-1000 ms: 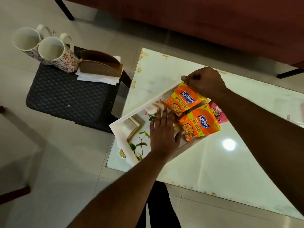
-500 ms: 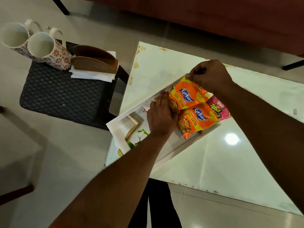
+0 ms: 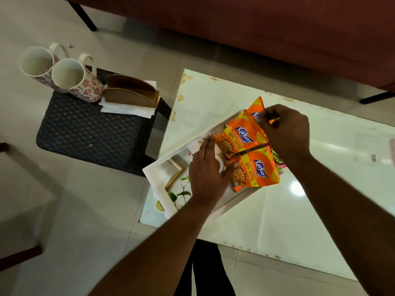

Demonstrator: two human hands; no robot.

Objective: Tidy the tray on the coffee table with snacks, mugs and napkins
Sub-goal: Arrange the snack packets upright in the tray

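Rests the left hand flat inside the white tray, fingers straight, fingertips touching the edge of the middle orange snack packet. Pinches, with curled fingers of the right hand, the top of the far orange snack packet. At the tray's right end, the near orange snack packet, overlapping a pink packet. Tray askew on the near-left corner of the glossy coffee table. Farther left, on a dark woven stool: a floral mug touching a second floral mug, just beside a wooden napkin holder standing on white napkins. Farthest back, a reddish-brown sofa.
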